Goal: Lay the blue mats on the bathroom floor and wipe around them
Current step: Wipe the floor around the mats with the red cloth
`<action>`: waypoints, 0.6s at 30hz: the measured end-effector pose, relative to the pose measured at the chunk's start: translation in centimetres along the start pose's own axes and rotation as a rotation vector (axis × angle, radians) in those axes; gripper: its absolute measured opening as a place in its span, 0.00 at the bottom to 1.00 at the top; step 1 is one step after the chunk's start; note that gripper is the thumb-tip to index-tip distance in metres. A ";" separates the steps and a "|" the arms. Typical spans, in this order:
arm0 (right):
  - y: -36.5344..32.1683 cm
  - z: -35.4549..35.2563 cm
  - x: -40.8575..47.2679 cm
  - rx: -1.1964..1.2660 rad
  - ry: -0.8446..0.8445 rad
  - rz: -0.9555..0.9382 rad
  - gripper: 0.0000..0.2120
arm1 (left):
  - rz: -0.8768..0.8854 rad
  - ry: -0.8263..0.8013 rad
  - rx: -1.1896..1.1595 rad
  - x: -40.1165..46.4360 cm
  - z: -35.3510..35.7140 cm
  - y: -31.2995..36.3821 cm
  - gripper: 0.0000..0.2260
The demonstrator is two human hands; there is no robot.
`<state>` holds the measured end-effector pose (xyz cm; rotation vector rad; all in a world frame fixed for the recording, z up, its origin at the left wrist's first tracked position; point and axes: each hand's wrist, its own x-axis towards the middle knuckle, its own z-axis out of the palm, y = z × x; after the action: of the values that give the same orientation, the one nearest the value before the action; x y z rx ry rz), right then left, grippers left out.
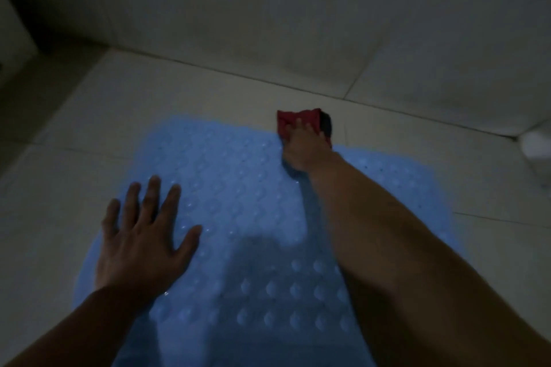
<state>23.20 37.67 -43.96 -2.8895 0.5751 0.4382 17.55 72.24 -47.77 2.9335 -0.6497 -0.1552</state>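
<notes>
Two hands: left hand [143, 243] splayed flat on blue mat [238, 202], right hand [301, 149] pressing red cloth [298, 121].

Mat on floor, both my hands on it, cloth at its far edge.

From my view the mat [238, 194] lies flat on the tiled floor [89, 116], filling the centre and running out of frame at 6 o'clock. My left hand [140, 235] rests palm-down, fingers spread, on the mat's edge at 9 o'clock, partly over the floor. My right hand [302, 149] reaches to 12 o'clock, pressing a cloth [298, 119] that sits on the floor just beyond the mat's far edge, touching it. The right forearm crosses the mat from 4 o'clock. Behind the cloth, the wall [298, 9] meets the floor. A blurred object [536, 143] stands at 2 o'clock, well apart from the cloth.
</notes>
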 end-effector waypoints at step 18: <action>3.0 -0.9 -1.4 0.236 0.241 -0.053 0.18 | 0.385 0.020 0.023 1.0 4.1 18.7 0.36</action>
<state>21.01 35.24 -42.93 -2.7379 0.5421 0.0112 10.20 54.55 -49.07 2.7591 -1.1995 -0.0780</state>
